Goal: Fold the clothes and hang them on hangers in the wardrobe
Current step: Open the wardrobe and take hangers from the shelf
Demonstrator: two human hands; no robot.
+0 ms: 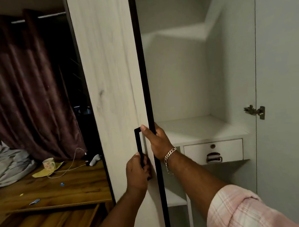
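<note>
At frame centre our left hand (137,170) curls around the black door handle (138,145) of the wardrobe door (109,80), while our right hand (158,141) grips the door's dark edge just above. The wardrobe (186,74) stands open at right, shelves (200,127) bare. Crumpled grey clothes (6,162) lie at left beside the counter (61,186).

Two hands (137,170) (156,141), one mug (48,163), perhaps one drawer (213,152).

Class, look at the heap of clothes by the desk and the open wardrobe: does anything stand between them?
Yes. The wardrobe door stands between the grey clothes at left and the wardrobe shelf. The left hand grips its black handle; the right hand holds its edge.
</note>
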